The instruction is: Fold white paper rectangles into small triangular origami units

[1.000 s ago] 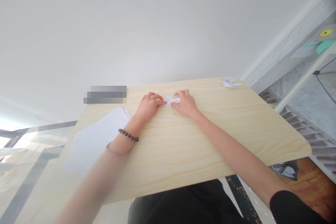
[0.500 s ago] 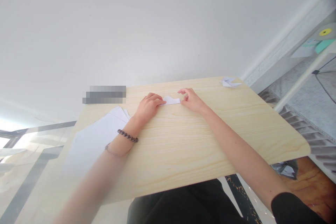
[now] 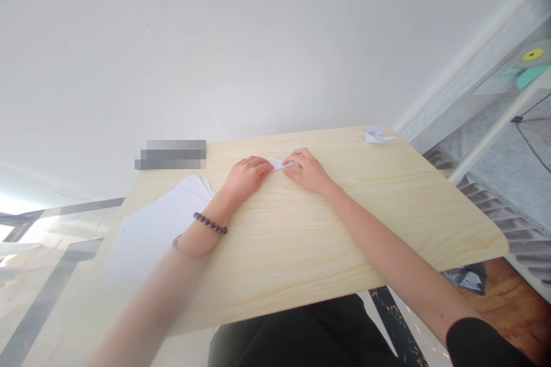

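At the frame's center, the right hand (image 3: 309, 172) pinches a folded white paper (image 3: 276, 164) on the desk (image 3: 301, 246) as the left hand (image 3: 247, 178), its grip unclear, touches the opposite end.

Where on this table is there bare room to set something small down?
Bare wood shows on the table between the left arm and right arm, and further right between that arm and the folded paper figure. Crowded: the left side, with white sheets, and the small folded paper, where the left hand and right hand touch it.
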Available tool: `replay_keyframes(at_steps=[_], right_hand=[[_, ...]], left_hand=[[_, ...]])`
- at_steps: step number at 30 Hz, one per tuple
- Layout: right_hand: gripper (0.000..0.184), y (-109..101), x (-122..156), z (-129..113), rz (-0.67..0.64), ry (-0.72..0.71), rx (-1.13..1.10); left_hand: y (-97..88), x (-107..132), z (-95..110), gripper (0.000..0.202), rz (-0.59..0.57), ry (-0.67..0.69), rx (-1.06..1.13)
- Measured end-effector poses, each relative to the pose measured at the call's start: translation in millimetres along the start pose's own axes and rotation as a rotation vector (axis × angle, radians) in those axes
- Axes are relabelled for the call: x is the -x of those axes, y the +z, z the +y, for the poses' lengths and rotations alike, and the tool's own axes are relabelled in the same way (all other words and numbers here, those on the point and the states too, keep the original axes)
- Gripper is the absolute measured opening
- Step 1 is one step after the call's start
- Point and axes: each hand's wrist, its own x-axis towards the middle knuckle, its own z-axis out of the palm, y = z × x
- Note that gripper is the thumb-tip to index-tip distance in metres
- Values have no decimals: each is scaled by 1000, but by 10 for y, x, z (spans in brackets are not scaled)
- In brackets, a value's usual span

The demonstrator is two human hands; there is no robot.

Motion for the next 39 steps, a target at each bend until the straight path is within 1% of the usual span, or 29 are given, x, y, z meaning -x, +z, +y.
replay_keyframes(at_steps=[4, 7, 11, 13, 16, 20, 28, 36, 39], right_hand=[[19, 33, -3, 0, 21, -75, 18], [16, 41, -14, -7, 49, -131, 25], [15, 31, -23, -31, 86, -137, 33], [15, 31, -27, -47, 90, -138, 56], [16, 52, -36, -75, 79, -167, 102], [16, 96, -38, -122, 63, -214, 121], [24, 48, -16, -216, 15, -269, 185], [19, -39, -42, -174, 12, -303, 150], [19, -58, -61, -99, 31, -338, 163]], left_hand=[[-11, -3, 2, 23, -6, 2, -34], [-21, -6, 14, 22, 5, -10, -12], [-31, -9, 40, 25, 28, -64, 55], [-34, -10, 52, 25, 30, -50, 64], [-33, -12, 58, 25, 43, 19, 60], [-30, -14, 48, 24, 85, 66, 47], [-56, -26, 66, 19, 181, 57, 18], [-39, -46, 66, 15, 253, 66, 35], [-32, -43, 40, 13, 287, 76, 20]])
